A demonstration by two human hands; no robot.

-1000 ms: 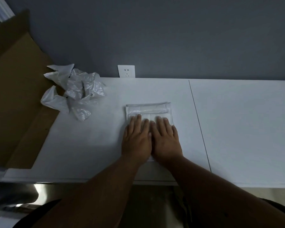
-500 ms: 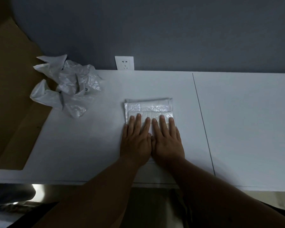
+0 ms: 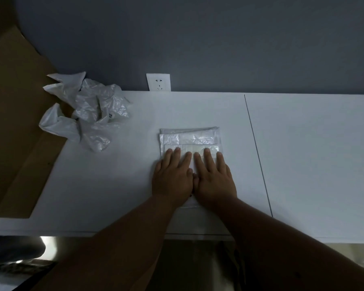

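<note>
Fingers of the left hand straight, slightly fanned, lying flat on the folded plastic bag; right hand same, fingers straight and a bit wider apart than half a second back. Nothing pinched or gripped, both palms just press down. Thumbs meet in the middle, hands side by side and touching.

Change is small: a little more bag shows past the fingertips than a second ago, so the hands look to have slid back toward the person, though head tilt may account for part of it. The bag hasn't shifted on the table. It lies flat near the middle, left of the seam line, far edge folded into neat bands, near end hidden under the palms and wrists.

Reads as smoothing and pressing air out of a fold already made. Likely next is another fold or roll from the near end, not started yet.

Further out: heap of crumpled bags at the far left corner, well apart, untouched. Cardboard beside the table on the left, wall socket at the back edge
</note>
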